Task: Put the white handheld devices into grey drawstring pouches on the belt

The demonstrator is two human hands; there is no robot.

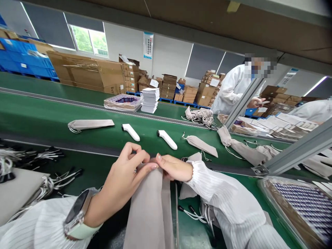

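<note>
A beige drawstring pouch [147,211] hangs long and flat below my two hands, its top end between them. My left hand [129,169], with a watch on the wrist, pinches the top edge of the pouch. Close against it, my right hand [172,167] grips the other side of the same edge, its fingers partly hidden behind the cloth. Just beyond lie two white handheld devices with black tips, one to the left [131,132] and one to the right [167,139]. Filled-looking pouches lie on either side of them, one left [92,124], one right [202,144].
Stacked pouches [18,190] with white cords lie at left. A tray of small striped items [306,207] stands at right, near a slanted metal post [293,148]. Across the green belt [52,114] are a paper stack [149,100] and a co-worker in white [230,86].
</note>
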